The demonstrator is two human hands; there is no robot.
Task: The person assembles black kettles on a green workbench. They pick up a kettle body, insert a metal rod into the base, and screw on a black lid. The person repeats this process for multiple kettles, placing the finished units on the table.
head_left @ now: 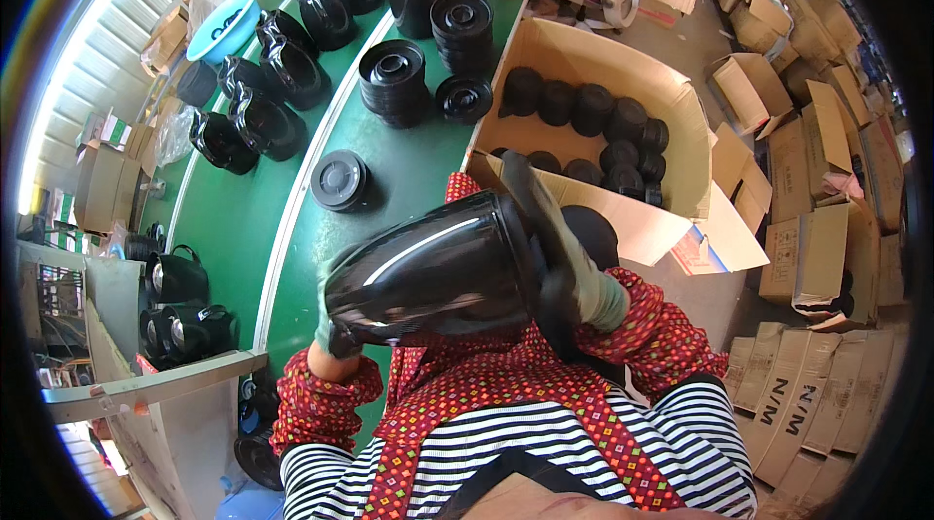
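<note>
A glossy black jug (428, 272) lies sideways in front of my chest, held between my two gloved hands. My left hand (333, 311) grips its left end; most of those fingers are hidden behind the jug. At the other end, my right hand (569, 262) lies along the black rim and end of the jug, slightly blurred, with its palm against it. A round black lid (340, 179) rests on the green table (292, 257) beyond the jug. Farther back stand stacks of similar black lids (393, 77).
Several black jugs (292, 68) stand across the table's far left, near a blue basin (224, 26). An open carton (584, 48) at the right holds several round black parts (592, 109). More cartons (812, 170) crowd the right side. A metal frame edge (156, 386) lies at the left.
</note>
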